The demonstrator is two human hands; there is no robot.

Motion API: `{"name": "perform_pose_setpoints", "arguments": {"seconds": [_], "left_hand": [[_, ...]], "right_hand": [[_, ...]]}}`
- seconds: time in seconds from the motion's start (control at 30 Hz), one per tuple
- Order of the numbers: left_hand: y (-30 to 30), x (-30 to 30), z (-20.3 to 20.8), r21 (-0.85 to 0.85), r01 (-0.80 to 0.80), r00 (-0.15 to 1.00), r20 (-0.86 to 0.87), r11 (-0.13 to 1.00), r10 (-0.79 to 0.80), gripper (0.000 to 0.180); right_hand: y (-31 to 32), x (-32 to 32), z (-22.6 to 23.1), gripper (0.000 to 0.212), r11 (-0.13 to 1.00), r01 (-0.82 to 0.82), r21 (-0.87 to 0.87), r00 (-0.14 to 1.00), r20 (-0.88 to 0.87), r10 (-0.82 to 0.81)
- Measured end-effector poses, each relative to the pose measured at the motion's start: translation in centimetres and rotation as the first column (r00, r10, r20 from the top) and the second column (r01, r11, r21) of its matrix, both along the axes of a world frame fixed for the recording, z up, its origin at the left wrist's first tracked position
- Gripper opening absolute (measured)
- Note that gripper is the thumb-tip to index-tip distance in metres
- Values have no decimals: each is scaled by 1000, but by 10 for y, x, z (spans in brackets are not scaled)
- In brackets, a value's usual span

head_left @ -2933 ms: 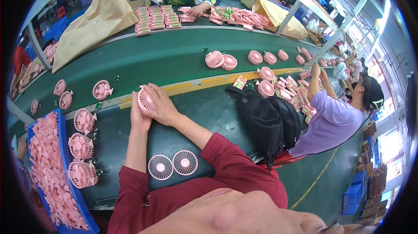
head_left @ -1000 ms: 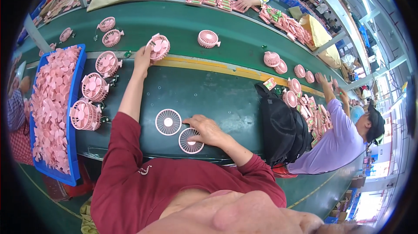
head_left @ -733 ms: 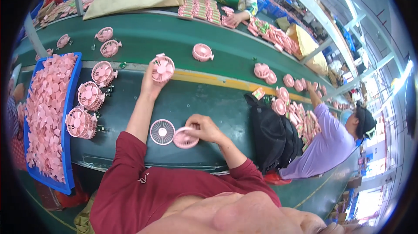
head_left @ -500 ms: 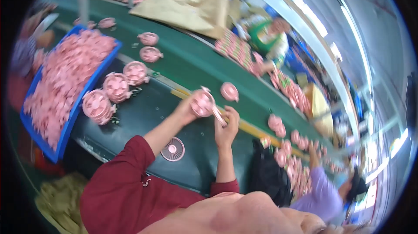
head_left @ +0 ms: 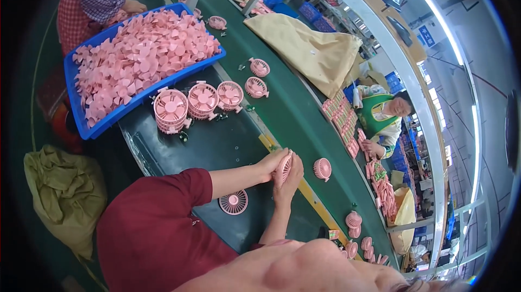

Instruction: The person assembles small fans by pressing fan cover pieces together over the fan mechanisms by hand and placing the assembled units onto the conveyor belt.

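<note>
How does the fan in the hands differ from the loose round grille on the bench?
The fan is clasped between the left hand and right hand; the grille lies untouched on the bench.
The fan is tilted, almost edge-on to the camera; the grille lies flat, its round face showing.
Fingers cover part of the fan; none cover the grille.
Both are pink, with ribs.

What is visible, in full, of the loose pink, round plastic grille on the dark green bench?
The pink, round grille looks like thin moulded plastic: an outer ring, many narrow radial spokes with open gaps, and a pale disc at the centre. It lies flat on the dark green bench, just below the bare left forearm in the view; neither the left hand nor the right hand touches it.
</note>
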State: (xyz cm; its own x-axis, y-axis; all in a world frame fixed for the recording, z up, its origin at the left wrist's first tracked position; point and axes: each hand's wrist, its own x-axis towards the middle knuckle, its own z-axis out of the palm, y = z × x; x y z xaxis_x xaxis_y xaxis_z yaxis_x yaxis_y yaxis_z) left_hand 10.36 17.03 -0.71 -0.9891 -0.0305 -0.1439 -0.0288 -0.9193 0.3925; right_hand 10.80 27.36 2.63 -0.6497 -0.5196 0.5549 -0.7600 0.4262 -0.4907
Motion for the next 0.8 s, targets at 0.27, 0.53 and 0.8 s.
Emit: {"name": "perform_pose_setpoints", "arguments": {"seconds": [0.27,0.53,0.8], "left_hand": [[25,15,13,-524,-505,863,-291,686,413,33],[27,54,41,-719,-687,638,-666,-107,387,31],[6,26,23,-685,-700,696,-589,203,410,25]], "right_hand": [[-4,7,-13,58,951,-6,-310,991,128,48],[-1,15,-16,78,545,100,-833,427,530,733],[-9,2,-15,58,860,-41,-509,794,506,337]]}}
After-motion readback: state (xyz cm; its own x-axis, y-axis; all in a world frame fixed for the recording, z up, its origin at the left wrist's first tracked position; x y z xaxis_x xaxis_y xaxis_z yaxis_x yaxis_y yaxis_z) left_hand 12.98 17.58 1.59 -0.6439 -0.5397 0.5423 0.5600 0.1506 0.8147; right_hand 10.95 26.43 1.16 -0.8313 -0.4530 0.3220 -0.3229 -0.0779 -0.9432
